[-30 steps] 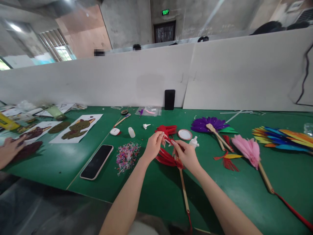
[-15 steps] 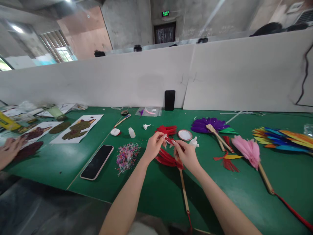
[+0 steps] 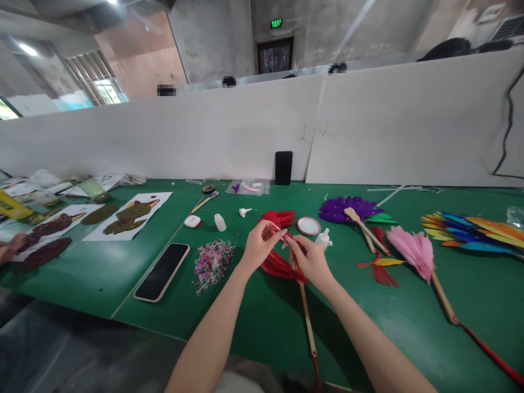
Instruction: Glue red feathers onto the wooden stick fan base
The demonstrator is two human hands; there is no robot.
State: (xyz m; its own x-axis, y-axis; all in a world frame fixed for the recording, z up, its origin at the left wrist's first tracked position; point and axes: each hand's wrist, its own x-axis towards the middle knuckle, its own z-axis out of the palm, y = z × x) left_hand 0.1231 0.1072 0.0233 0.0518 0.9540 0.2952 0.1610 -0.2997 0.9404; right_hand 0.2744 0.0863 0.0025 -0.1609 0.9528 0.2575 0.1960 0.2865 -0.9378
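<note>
workroom: green table point(image 3: 266, 327) is backed by a white partition point(image 3: 164, 131), above which a dark door point(image 3: 275, 56) and a green exit sign point(image 3: 276, 23) are seen.
far left: another person's hand point(image 3: 11, 248) is cut off by the edge of view; what is done by it cannot be told.
paper: a brown cat shape is laid on a white sheet point(image 3: 96, 233).
phone: a dark-screened phone point(image 3: 162, 272) is laid flat, with a heap of coloured flakes point(image 3: 213, 265) to its right.
bottle: a small white bottle point(image 3: 220, 222) is set behind the flakes.
left hand: by the left hand point(image 3: 260, 243), a small red piece point(image 3: 287, 238) is pinched at the fingertips.
red feathers: red feathers point(image 3: 278, 266) are spread under the hands, and more are seen beyond; whether they are joined is hidden.
handle: from the feathers a wooden handle point(image 3: 308, 319) is pointed towards the person, ended by a red cord.
right hand: the same piece is gripped between thumb and finger by the right hand point(image 3: 309, 256).
right side: a purple fan point(image 3: 339, 208), a pink fan point(image 3: 411, 251) and multicoloured feathers point(image 3: 470, 232) are laid out.
</note>
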